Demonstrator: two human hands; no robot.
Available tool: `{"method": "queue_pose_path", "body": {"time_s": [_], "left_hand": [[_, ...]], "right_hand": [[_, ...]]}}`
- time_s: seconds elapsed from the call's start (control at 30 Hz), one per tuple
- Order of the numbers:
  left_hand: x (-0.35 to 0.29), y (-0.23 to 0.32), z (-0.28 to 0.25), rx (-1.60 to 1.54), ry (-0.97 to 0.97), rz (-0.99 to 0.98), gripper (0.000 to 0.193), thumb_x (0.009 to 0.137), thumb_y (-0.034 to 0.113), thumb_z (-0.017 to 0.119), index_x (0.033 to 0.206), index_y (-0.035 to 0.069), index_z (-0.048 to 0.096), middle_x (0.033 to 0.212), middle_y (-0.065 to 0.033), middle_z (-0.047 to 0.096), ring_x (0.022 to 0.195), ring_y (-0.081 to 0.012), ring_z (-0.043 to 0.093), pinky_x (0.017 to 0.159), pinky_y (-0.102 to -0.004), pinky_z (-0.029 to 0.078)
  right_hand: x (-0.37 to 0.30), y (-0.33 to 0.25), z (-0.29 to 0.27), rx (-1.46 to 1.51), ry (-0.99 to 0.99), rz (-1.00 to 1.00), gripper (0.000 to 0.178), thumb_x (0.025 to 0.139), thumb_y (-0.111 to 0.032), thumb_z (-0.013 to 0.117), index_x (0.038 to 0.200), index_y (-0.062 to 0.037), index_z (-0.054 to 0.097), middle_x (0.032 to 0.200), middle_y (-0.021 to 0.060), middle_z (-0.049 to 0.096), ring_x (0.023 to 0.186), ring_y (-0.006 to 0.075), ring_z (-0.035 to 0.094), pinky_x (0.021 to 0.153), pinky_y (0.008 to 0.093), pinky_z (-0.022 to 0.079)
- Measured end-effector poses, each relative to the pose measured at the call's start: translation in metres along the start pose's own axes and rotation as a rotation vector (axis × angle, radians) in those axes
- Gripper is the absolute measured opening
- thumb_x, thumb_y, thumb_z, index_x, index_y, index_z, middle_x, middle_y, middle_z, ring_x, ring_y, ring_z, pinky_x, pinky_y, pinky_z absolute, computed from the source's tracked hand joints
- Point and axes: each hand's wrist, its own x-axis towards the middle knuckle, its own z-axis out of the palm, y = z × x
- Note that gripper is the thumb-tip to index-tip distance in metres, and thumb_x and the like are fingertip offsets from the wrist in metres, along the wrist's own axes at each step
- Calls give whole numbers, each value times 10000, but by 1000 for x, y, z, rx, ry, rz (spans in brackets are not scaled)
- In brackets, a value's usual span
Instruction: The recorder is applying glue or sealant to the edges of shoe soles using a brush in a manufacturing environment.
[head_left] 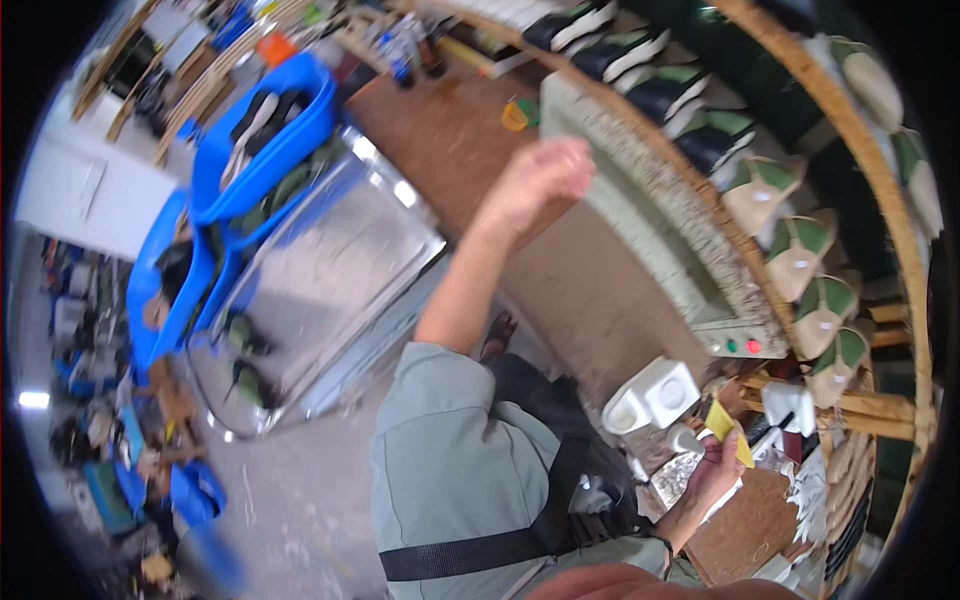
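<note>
Over the flat brown work surface [610,300], the blurred left hand [545,182] is raised, fingers seemingly curled; whether anything is gripped cannot be told. At lower right, a thin, flat yellow piece [718,420] is pinched by the right hand [712,467], near a smooth white container [668,392]. A light edge grip is probably best, creases avoided. Beige-and-green rounded shoes [800,255] are racked beyond.

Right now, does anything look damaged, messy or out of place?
The long grey unit beside the shelved shoes looks odd: its rim is mottled, perhaps stained or worn, unlike its smoother inside. Crumpled silvery foil also lies untidily near the right hand.
</note>
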Motion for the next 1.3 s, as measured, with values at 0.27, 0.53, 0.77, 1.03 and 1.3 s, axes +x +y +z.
{"method": "queue_pose_path", "body": {"time_s": [0.27, 0.53, 0.77, 1.03, 1.3], "left_hand": [[-186, -104, -128, 506, 750, -136, 483, 819, 206, 649, 1200, -46, 492, 1074, -127, 589, 936, -185, 567, 753, -304, 475], [-421, -10, -397, 1365, 2119, -270, 1015, 644, 414, 749, 1300, -124, 193, 1272, -305, 306, 1169, -437, 345, 996, -463, 315], [-544, 38, -518, 825, 1639, 3, 683, 621, 277, 771, 1145, -80, 516, 1077, -177, 594, 992, -266, 576, 856, -345, 439], [-541, 63, -498, 274, 1465, 355, 328, 726, 184, 641, 951, -47, 575, 856, -133, 628, 746, -248, 636, 644, -354, 518], [-501, -49, -294, -35, 659, 541, 534, 754, 198, 517, 1189, -106, 448, 1116, -235, 558, 969, -361, 581, 887, -478, 456]], "right_hand": [[-4, 79, -16, -53, -50, -26, 310, 886, -188, 589, 1032, 85, 577, 887, 151, 643, 733, 192, 618, 715, 288, 495], [-38, 196, 25, -80, -359, -402, 398, 915, -341, 518, 888, 55, 531, 717, 101, 484, 666, 187, 484, 592, 287, 371], [-127, 288, 46, 176, -396, -53, 268, 933, -261, 520, 913, 0, 579, 678, 40, 531, 590, 113, 452, 558, 249, 376], [-180, 278, 71, -34, -452, -172, 344, 955, -313, 462, 904, 9, 573, 671, 44, 548, 548, 103, 482, 509, 223, 392], [-186, 236, 148, 21, -590, -303, 401, 962, -300, 437, 1234, -10, 485, 851, 101, 619, 659, 152, 598, 623, 275, 494]]}}
